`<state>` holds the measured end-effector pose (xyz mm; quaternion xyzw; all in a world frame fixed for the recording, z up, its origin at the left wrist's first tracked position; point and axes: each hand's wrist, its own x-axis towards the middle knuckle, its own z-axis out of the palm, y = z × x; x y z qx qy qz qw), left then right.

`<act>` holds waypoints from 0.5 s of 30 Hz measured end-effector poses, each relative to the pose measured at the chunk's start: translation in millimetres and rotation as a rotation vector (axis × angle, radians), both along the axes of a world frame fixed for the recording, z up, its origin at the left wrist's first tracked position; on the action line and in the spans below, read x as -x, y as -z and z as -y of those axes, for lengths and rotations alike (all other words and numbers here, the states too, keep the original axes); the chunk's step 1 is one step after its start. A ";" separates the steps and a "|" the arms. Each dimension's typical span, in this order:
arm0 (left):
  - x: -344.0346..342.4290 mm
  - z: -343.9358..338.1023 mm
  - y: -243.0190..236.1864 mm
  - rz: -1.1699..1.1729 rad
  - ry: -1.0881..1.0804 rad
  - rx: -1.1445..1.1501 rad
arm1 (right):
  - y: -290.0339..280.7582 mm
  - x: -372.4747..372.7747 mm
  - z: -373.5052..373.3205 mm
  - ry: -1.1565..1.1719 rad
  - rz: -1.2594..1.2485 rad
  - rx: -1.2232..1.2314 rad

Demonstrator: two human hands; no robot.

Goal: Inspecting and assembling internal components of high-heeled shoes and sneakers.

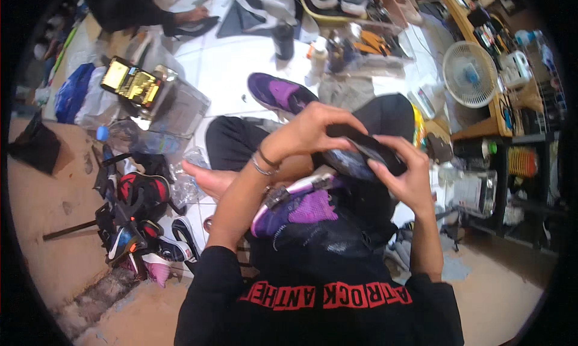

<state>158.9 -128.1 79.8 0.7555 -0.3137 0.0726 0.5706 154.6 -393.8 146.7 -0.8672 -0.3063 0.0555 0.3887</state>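
Black and curved, the dark piece (392,157) was in both hands above the lap, near three o'clock from the middle of the view. Its long axis slanted from ten o'clock to four o'clock; which end was the front could not be told. Its upper part looked matt, while a rounded, bluish-grey area below had a streaky sheen. The left hand (316,128) pinched the ten o'clock end between thumb and fingers, and the right hand (410,171) gripped the four o'clock end, its thumb on the near side. Fingers covered both ends, and the lower edge blended into the dark trousers, so its full outline was hard to make out. Toward six o'clock, a purple shoe (313,209) with a pale sole edge lay in the lap, partly hidden; another purple-and-black shoe (282,94) lay on the floor at twelve o'clock.
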 end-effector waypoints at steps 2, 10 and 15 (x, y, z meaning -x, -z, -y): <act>0.0 -3.5 -1.0 -0.019 0.013 -0.006 | -0.5 0.0 -0.6 -0.020 -0.031 -0.039; 0.2 -17.4 -10.8 -0.111 0.021 0.006 | -15.5 -2.1 16.7 -0.184 0.062 0.060; 2.9 -16.6 -7.8 -0.138 0.012 0.051 | -5.8 -3.3 30.9 -0.171 0.094 0.046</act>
